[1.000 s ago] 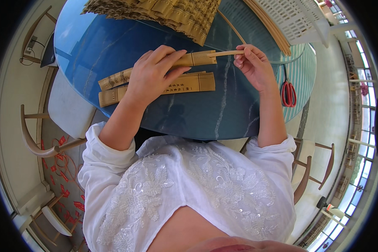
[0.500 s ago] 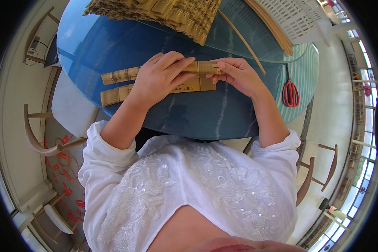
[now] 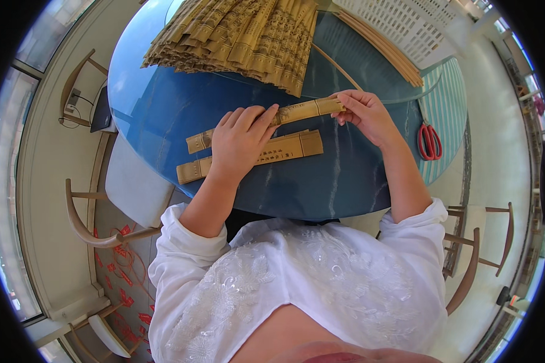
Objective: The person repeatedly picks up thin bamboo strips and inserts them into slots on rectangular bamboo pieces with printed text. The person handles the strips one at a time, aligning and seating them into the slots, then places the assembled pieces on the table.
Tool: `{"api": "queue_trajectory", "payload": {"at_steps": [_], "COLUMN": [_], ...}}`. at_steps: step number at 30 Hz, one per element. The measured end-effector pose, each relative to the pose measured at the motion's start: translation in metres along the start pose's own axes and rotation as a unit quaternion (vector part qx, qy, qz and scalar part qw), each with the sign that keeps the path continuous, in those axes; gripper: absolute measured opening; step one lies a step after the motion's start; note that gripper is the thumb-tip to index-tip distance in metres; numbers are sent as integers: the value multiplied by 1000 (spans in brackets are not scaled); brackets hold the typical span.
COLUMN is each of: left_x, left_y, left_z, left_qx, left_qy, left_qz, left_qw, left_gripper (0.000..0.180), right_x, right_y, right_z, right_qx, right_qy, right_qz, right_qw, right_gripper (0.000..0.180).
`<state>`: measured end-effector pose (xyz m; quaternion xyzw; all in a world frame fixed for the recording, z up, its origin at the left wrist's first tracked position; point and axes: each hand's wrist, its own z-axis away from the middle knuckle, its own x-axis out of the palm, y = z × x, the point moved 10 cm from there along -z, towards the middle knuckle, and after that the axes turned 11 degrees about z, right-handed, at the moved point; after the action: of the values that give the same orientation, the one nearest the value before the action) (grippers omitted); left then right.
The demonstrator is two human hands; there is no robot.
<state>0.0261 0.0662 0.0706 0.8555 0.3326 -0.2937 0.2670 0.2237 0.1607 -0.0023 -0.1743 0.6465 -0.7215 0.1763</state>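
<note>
Two hands (image 3: 239, 145) on one golden strip (image 3: 301, 111)

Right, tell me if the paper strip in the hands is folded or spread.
Folded: the paper strip shows as one narrow band, running under the left hand to the right hand.

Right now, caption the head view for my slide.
Left hand and right hand on one gold strip at a blue table, red-handled scissors to the right.

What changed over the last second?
The right hand moved left, up to the held paper strip's right end; the wooden stick protruding there no longer shows. Left hand still on that strip; lower strip and red-handled scissors unmoved.
</note>
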Motion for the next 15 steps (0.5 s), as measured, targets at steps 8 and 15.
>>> {"api": "queue_trajectory", "payload": {"at_steps": [8, 15], "left_x": [-1, -27], "left_y": [14, -5], "left_z": [-3, 5], "left_qx": [24, -14], "left_qy": [10, 76], "left_qz": [-41, -102], "left_qw": [999, 992], "left_gripper": [35, 29], "right_x": [-9, -50], "right_y": [1, -7], "right_z": [-1, -2], "right_qx": [-7, -39], "right_qy": [28, 90], "right_qz": [2, -93], "right_qw": [1000, 991], "right_gripper": [28, 28]}}
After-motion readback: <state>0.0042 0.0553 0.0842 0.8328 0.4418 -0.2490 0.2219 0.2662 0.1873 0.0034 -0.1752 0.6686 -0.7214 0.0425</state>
